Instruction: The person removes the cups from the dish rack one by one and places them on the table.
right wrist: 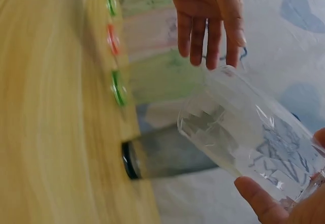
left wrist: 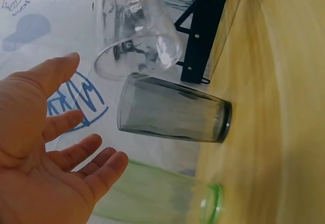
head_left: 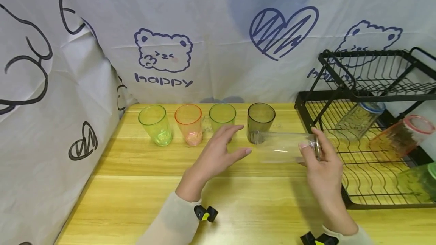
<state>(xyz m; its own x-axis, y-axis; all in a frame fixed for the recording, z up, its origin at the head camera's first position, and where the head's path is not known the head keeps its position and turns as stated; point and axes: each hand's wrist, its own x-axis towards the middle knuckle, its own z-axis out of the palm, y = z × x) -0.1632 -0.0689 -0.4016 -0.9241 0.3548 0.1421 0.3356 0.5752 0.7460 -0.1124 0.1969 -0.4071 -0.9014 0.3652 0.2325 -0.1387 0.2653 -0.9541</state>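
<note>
Near its base, a clear glass (head_left: 282,147) is gripped by my right hand (head_left: 323,173), thumb on the near side. The glass lies sideways in the air, its rim toward the left hand. My left hand (head_left: 219,154) holds nothing; its fingers are spread and stop just short of that rim. Behind the hands a row of tumblers stands upright on the table: a yellow-green one (head_left: 154,126), a pink-orange one (head_left: 189,124), a green one (head_left: 222,116) and a dark grey one (head_left: 260,118). The left wrist view shows the grey tumbler (left wrist: 172,109) below the clear glass (left wrist: 137,36).
At the right stands a black two-tier dish rack (head_left: 361,97). On its lower tier lie a blue-rimmed clear glass (head_left: 361,120), a red-rimmed glass (head_left: 398,139) and a green glass (head_left: 419,182). A white printed cloth (head_left: 218,29) hangs behind the wooden table (head_left: 136,207).
</note>
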